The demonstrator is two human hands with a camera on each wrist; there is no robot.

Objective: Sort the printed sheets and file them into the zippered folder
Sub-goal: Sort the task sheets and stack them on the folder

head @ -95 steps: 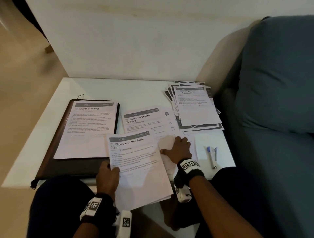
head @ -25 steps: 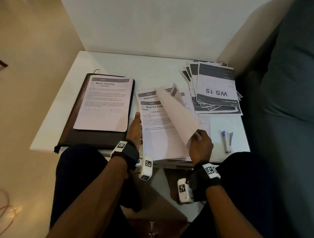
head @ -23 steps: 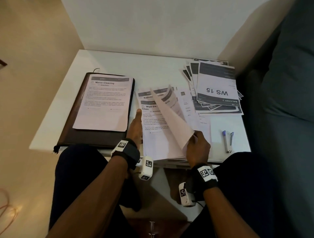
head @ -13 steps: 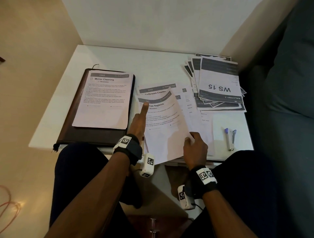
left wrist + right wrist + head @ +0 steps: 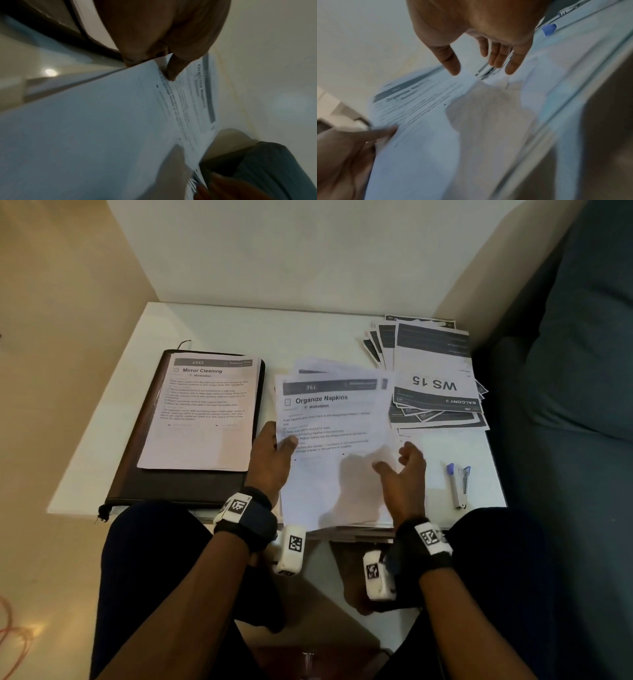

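The dark brown zippered folder [image 5: 171,484] lies shut at the table's left, with a "Mirror Cleaning" sheet [image 5: 202,422] on top of it. In the middle is a loose stack topped by an "Organize Napkins" sheet [image 5: 335,433]. My left hand [image 5: 279,440] pinches that sheet's left edge. The left wrist view shows this left hand [image 5: 154,63] with its thumb on the sheet [image 5: 102,135] and fingers beneath. My right hand [image 5: 394,457] hovers open over the sheet's right side. In the right wrist view the right hand [image 5: 476,67] has spread fingers above the sheet [image 5: 419,115].
A fanned pile of dark-banded sheets with "WS 15" on top [image 5: 435,381] lies at the back right. A blue and white stapler [image 5: 457,484] sits near the table's right front corner. A grey-blue sofa [image 5: 582,371] borders the right side, a wall the back.
The right hand laid the "Organize Napkins" sheet face up on the middle stack and let go. The left hand shifted from resting on the stack to pinching that sheet's left edge.
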